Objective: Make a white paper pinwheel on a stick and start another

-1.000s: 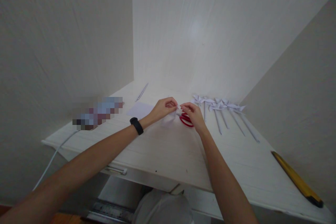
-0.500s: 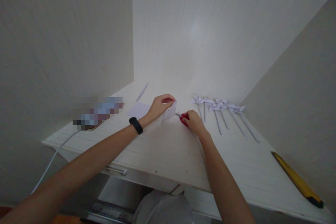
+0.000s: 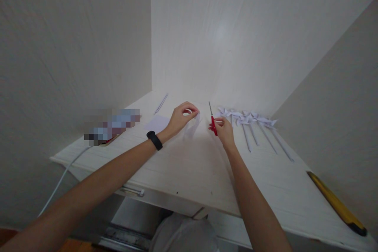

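Note:
My left hand [image 3: 183, 118], with a black band on its wrist, pinches a thin white piece of paper [image 3: 192, 126] that hangs down from the fingertips above the table. To the right, my right hand [image 3: 223, 130] is closed on red-handled scissors [image 3: 214, 123], their blades pointing up and away from me, apart from the paper. Beyond the right hand lie several white paper pinwheels [image 3: 250, 118] on paper sticks in a row. A flat sheet of white paper [image 3: 156, 123] rests left of my left hand, partly covered by the forearm.
A thin white paper stick [image 3: 161, 103] lies at the back left. At the left edge is a blurred-out object with a white cable [image 3: 63, 173]. A yellow and black tool [image 3: 336, 204] lies at the right edge. Walls close the white table [image 3: 189, 169] behind and beside.
My right hand has drawn the scissors away from the paper to the right, and the blades have turned upward. The left hand keeps its pinch on the paper, which is now turned more edge-on.

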`<state>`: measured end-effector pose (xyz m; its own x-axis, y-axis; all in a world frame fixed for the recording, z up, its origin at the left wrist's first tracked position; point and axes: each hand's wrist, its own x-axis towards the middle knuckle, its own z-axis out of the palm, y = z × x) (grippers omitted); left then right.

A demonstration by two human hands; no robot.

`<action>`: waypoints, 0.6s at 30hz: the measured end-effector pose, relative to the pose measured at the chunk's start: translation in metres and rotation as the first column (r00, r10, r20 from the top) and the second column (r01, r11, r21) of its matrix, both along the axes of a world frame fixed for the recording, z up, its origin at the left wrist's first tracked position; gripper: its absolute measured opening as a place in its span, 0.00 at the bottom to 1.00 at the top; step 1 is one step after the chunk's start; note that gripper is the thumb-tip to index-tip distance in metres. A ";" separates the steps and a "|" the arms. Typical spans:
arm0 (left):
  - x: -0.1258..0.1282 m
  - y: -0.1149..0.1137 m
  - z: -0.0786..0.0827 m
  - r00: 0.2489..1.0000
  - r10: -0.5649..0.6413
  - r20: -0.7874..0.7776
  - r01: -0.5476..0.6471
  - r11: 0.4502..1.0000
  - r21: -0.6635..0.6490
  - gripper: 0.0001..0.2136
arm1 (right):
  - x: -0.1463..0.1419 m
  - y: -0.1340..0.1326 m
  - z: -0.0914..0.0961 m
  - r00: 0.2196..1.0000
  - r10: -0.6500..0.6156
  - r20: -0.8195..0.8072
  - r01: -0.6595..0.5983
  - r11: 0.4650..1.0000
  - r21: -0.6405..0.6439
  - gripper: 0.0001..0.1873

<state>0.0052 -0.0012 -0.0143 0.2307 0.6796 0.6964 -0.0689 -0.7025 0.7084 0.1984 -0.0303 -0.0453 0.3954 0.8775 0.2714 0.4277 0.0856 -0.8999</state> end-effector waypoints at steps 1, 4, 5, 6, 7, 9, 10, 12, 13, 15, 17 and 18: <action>0.000 0.001 0.000 1.000 -0.001 0.007 0.001 1.000 -0.004 0.05 | 0.000 0.001 -0.001 0.998 0.007 -0.065 -0.004 0.999 0.045 0.18; 0.000 0.002 -0.001 1.000 0.000 0.012 0.000 1.000 -0.016 0.05 | 0.002 0.005 -0.001 0.994 -0.002 -0.109 0.025 0.978 0.209 0.21; 0.000 0.002 -0.001 1.000 0.000 0.010 0.000 1.000 -0.016 0.04 | 0.002 0.005 -0.001 0.995 0.006 -0.101 0.019 0.970 0.242 0.22; 0.000 0.002 -0.001 1.000 -0.002 0.007 0.002 1.000 -0.014 0.04 | 0.001 0.004 0.000 0.997 0.012 -0.082 0.010 0.966 0.259 0.22; 0.001 0.002 -0.001 1.000 -0.003 0.005 0.003 1.000 -0.011 0.04 | 0.000 0.004 0.000 0.999 0.011 -0.049 0.002 0.965 0.264 0.22; 0.001 0.001 0.000 1.000 -0.003 0.001 0.003 1.000 -0.002 0.04 | -0.002 0.001 0.003 0.999 -0.016 0.048 0.003 0.964 0.267 0.21; 0.000 0.000 0.000 1.000 -0.001 0.001 0.001 1.000 0.002 0.04 | -0.003 -0.001 0.005 0.995 -0.031 0.100 0.004 0.964 0.265 0.21; 0.000 0.000 0.001 1.000 0.002 0.005 -0.002 1.000 0.005 0.04 | -0.005 -0.005 0.008 0.980 -0.047 0.192 -0.006 0.964 0.267 0.20; 0.000 0.000 0.001 1.000 -0.001 0.009 0.001 1.000 0.004 0.05 | -0.005 -0.006 0.009 0.971 -0.051 0.232 -0.014 0.964 0.267 0.20; -0.001 0.002 0.000 1.000 -0.011 0.019 0.011 1.000 0.000 0.05 | -0.004 -0.009 0.010 0.951 -0.045 0.307 -0.036 0.967 0.251 0.20; -0.001 0.003 0.000 0.999 -0.018 0.033 0.018 1.000 0.000 0.05 | -0.002 -0.010 0.009 0.925 -0.009 0.379 -0.074 0.977 0.202 0.20; -0.001 0.004 0.000 0.999 -0.018 0.037 0.018 1.000 -0.001 0.05 | -0.002 -0.010 0.008 0.909 0.015 0.417 -0.093 0.981 0.168 0.19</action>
<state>0.0044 0.0029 -0.0147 0.2174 0.6767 0.7034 -0.1076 -0.6997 0.7063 0.1965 -0.0408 -0.0375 0.1670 0.8149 0.5550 0.7464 0.2633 -0.6113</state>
